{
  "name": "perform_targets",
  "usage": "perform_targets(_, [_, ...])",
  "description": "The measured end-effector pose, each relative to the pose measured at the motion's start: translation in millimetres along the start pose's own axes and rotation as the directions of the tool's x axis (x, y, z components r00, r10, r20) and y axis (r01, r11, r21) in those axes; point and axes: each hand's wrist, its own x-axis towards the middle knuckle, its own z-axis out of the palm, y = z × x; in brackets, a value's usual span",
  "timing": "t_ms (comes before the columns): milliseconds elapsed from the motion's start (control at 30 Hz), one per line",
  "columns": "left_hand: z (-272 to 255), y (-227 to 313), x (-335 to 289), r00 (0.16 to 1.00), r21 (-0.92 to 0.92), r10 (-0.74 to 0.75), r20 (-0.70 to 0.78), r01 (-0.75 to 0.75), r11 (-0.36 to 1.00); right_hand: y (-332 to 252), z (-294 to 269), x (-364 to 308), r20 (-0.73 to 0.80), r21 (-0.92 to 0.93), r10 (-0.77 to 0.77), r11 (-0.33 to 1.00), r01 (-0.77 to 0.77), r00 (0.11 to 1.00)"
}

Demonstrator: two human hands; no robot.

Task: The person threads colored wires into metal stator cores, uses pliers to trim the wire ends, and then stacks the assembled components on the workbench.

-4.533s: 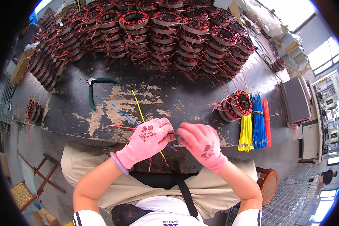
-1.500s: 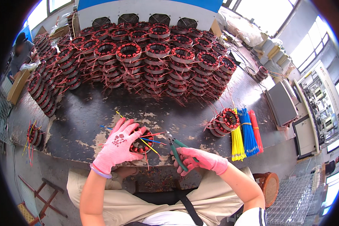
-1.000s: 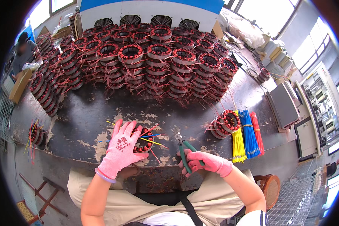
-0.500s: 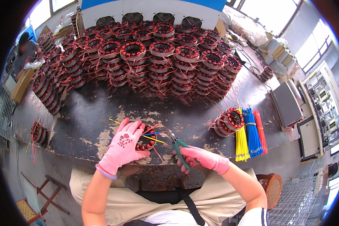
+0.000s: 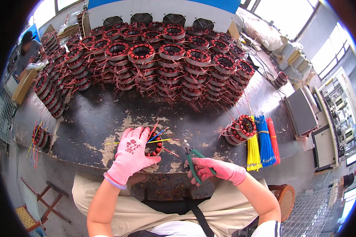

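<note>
A motor stator [image 5: 159, 149] with red windings lies on the table near its front edge, partly hidden under my left hand [image 5: 133, 153]. That hand, in a pink glove, grips it with fingers across the top and thumb along the near side. Yellow, blue and red wires stick out of the stator; a yellow wire [image 5: 166, 140] points right. Just right of it, my right hand [image 5: 219, 170], gloved too, is closed round green-handled wire cutters [image 5: 196, 153]. Their handles are spread, and the jaws sit apart from the stator, beyond the wire ends.
Tall stacks of stators [image 5: 172, 53] fill the table's far side. To the right stand a short stator stack [image 5: 241, 130] and yellow, blue and red wire bundles [image 5: 267, 140]. Another stator with wires [image 5: 40, 138] sits at left. A person [image 5: 27, 53] is at far left.
The stator's wires have turned counterclockwise under my left hand; the yellow one now lies nearly level. The cutters have shifted slightly right, away from the stator, and their handles have spread.
</note>
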Motion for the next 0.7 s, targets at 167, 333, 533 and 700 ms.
perform_targets(167, [-7,2,5,0.996,0.004,-0.014,0.085,0.014,1.0,-2,5,8,-0.01,-0.015,0.021,1.0,-0.021,1.0])
perform_targets(333, [-13,5,8,0.989,-0.029,-0.029,0.146,0.033,0.999,-5,7,14,-0.015,-0.045,-0.006,0.999,0.005,1.0])
perform_targets(533, [-7,2,6,0.994,-0.01,-0.023,0.105,0.024,1.0,-2,9,19,-0.041,-0.084,-0.053,0.995,0.049,0.998])
perform_targets(700, [-2,2,3,1.0,0.007,-0.013,-0.01,0.013,1.0,0,14,21,-0.123,-0.192,-0.173,0.97,0.148,0.977])
